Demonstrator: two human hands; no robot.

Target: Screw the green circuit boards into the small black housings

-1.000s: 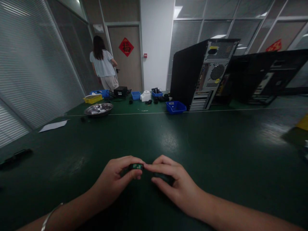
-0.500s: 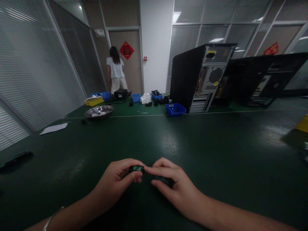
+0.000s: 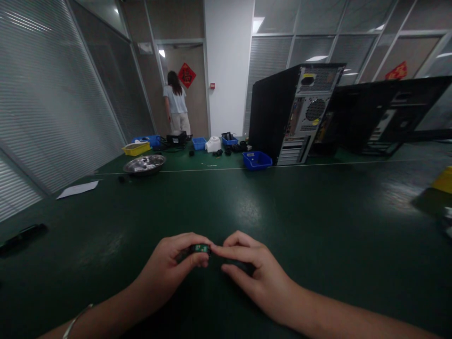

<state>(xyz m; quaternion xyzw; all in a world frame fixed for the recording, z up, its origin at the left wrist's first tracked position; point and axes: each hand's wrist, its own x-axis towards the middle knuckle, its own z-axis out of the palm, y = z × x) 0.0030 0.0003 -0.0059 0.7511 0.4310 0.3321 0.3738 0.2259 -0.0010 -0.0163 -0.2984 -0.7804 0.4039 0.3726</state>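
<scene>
Between the thumb and fingers of my left hand (image 3: 173, 263) is a small black part with a green circuit board (image 3: 201, 248) showing on its face. The board is tilted towards me, and my fingers cover its left side. My right hand (image 3: 257, 273) reaches in from the right, its index fingertip touching the right edge of the board. Its thumb is apart from the index finger, and the space between them is dark. Both hands are low over the green tabletop (image 3: 226, 202).
A steel dish (image 3: 144, 164), a yellow tray (image 3: 136, 149) and a blue bin (image 3: 257, 160) stand further back. Black computer cases (image 3: 296, 115) rise at the back right. A dark tool-like object (image 3: 23, 237) lies left, near a white sheet (image 3: 77, 189). A person (image 3: 176, 103) stands at the door.
My hands have hardly moved; the board looks tipped very slightly. The person at the back has shifted a little to the right, and the door has swung partly open.
</scene>
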